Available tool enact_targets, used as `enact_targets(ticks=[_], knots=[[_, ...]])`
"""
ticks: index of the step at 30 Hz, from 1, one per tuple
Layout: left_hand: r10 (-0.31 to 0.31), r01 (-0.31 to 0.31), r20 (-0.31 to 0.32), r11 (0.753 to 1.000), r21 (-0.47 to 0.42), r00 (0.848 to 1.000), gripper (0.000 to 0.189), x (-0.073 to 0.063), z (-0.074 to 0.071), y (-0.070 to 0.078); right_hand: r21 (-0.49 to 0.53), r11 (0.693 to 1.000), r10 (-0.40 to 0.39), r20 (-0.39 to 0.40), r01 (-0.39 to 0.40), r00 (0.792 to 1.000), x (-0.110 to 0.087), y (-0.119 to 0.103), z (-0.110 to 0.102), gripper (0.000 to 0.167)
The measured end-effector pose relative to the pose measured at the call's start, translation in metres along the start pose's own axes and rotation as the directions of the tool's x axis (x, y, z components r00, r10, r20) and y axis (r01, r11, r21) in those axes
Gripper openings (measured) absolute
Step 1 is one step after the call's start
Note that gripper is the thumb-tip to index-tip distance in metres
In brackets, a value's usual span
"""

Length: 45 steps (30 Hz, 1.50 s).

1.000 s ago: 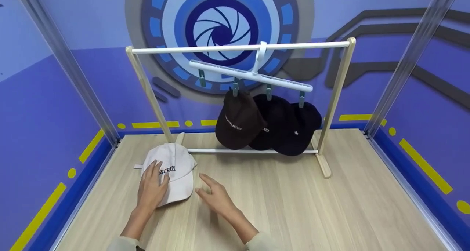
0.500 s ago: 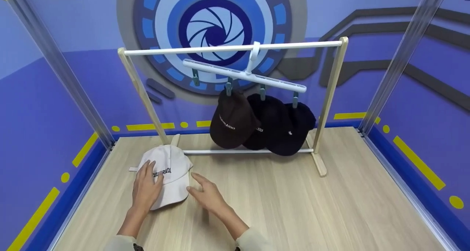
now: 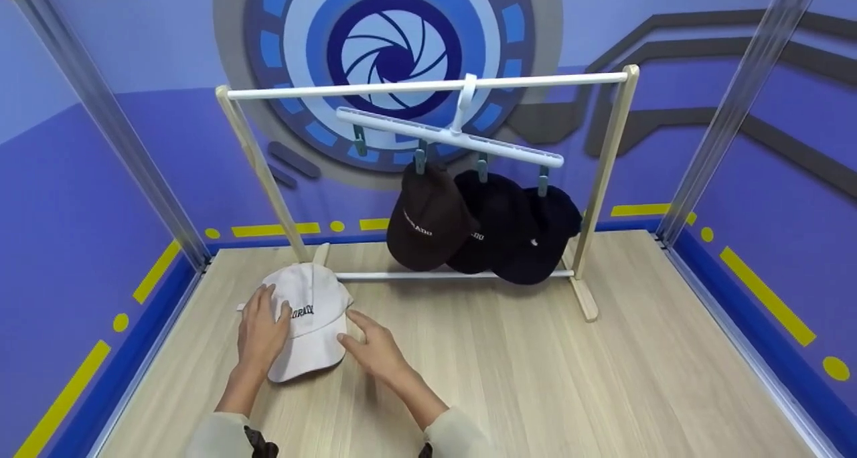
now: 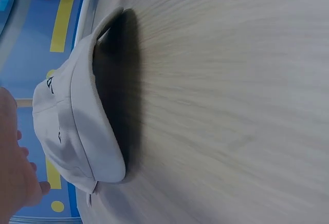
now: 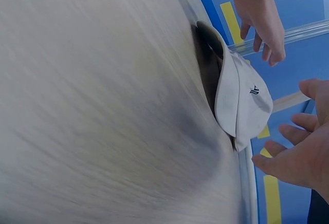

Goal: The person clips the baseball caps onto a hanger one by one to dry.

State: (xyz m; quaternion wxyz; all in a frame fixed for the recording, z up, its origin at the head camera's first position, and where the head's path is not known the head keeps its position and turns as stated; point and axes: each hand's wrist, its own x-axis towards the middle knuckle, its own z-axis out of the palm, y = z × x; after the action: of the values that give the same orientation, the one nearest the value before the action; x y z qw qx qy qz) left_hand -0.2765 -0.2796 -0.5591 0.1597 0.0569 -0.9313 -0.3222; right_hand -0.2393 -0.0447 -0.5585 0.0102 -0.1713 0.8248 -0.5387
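A white baseball cap (image 3: pixel 315 341) with dark lettering lies on the wooden tabletop at the left, its brim towards me. My left hand (image 3: pixel 262 327) is over the cap's left side, fingers fairly straight; in the left wrist view this hand (image 4: pixel 18 178) appears above the crown. On the opposite side, my right hand (image 3: pixel 376 352) has its thumb and forefinger spread at the edge of the brim, overlapping it slightly in the head view. From the right wrist, a gap shows between the right hand (image 5: pixel 300 154) and the cap (image 5: pixel 249 95). Neither hand grips anything.
Behind the cap stands a wooden rack with a white top rail (image 3: pixel 335 91). A tilted white hanger (image 3: pixel 448 136) hangs from it. Its clips hold a brown cap (image 3: pixel 427 220) and two black caps; the leftmost clip (image 3: pixel 360 140) holds nothing. Patterned walls enclose the table.
My right hand has come closer to the cap's right edge. The left hand has shifted slightly left, off part of the lettering. The view has panned a little; the cap stays on the table.
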Motion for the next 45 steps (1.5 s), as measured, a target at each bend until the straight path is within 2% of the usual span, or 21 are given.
enact_targets(ticks=[11,17,25,36,45], knots=[[-0.002,0.003,-0.021,1.0,0.012,1.0,0.055,0.008,-0.003,-0.004,-0.012,1.0,-0.022,-0.023,0.021,1.0,0.008,-0.006,0.002,0.053],[-0.021,0.022,-0.01,0.999,0.024,1.0,0.057,0.011,-0.003,-0.005,-0.004,0.999,-0.039,-0.011,0.039,0.999,0.013,-0.01,0.001,0.052],[-0.046,0.045,0.02,0.998,0.033,0.999,0.059,0.019,-0.002,-0.001,-0.081,0.992,-0.101,0.007,0.101,0.995,0.026,-0.014,-0.008,0.052],[-0.055,0.053,0.026,0.997,0.062,0.998,0.059,0.033,0.001,0.001,-0.167,0.98,-0.107,0.033,0.111,0.994,0.042,-0.019,-0.015,0.055],[-0.071,0.067,0.069,0.995,0.069,0.995,0.058,0.04,0.006,-0.001,-0.212,0.967,-0.128,0.084,0.143,0.988,0.051,-0.022,-0.013,0.054]])
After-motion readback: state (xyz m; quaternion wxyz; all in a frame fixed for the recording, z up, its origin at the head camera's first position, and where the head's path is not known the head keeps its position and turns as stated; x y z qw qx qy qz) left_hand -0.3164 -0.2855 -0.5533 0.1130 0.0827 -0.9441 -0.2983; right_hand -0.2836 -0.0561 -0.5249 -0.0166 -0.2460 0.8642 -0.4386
